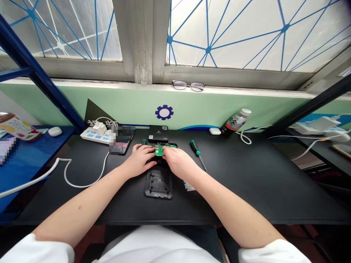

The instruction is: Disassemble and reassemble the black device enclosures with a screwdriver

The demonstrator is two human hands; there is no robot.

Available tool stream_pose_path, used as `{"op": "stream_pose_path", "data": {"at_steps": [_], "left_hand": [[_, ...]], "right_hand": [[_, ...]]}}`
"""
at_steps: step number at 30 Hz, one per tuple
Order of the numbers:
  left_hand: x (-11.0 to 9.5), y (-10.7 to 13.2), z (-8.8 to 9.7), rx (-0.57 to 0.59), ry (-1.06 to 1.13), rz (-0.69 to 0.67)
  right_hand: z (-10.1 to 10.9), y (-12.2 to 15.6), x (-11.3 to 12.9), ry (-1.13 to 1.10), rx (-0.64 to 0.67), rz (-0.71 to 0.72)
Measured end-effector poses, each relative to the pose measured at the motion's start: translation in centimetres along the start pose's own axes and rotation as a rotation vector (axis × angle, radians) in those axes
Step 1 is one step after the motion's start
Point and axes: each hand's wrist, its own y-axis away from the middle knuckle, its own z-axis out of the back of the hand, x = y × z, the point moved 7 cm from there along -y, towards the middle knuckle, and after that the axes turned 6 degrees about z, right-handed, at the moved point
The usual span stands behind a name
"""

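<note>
Facing upward, green circuit board [159, 150], visible length running crosswise

A cover [158, 185] lies before the board [158, 150], a box [158, 134] behind it, a screwdriver [195, 148] right, a phone [127, 145] left.

Left hand [139, 160] and right hand [179, 162] at a green circuit board [159, 150].
Nearer the desk's [246, 190] front edge lies a black cover [158, 185]; by the far edge, a black box [158, 136].

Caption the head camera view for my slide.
Left hand and right hand at a green circuit board, a screwdriver lying nearby.
</note>
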Motion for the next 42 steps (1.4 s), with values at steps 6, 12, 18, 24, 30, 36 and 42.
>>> {"op": "stream_pose_path", "data": {"at_steps": [6, 12, 18, 24, 30, 36, 42], "left_hand": [[0.0, 0.0, 0.0, -0.007, -0.005, 0.008], [0.0, 0.1, 0.1, -0.012, -0.006, 0.010], [0.1, 0.0, 0.1, -0.028, 0.000, 0.003], [0.3, 0.0, 0.1, -0.037, -0.003, -0.008], [0.4, -0.1, 0.2, -0.025, 0.036, 0.021], [0.6, -0.1, 0.3, -0.002, 0.096, 0.088], [0.2, 0.0, 0.5, -0.030, 0.056, 0.060]], "right_hand": [[-0.2, -0.2, 0.2, 0.039, 0.088, -0.011], [0.0, -0.1, 0.2, 0.080, 0.063, 0.012], [-0.5, -0.2, 0.4, 0.098, 0.096, 0.017], [-0.7, -0.1, 0.7, 0.096, 0.168, 0.063], [-0.9, 0.0, 0.2, 0.066, 0.168, 0.074], [-1.6, 0.0, -0.1, 0.013, 0.138, 0.092], [-1.6, -0.2, -1.1, -0.193, 0.101, 0.014]]}}
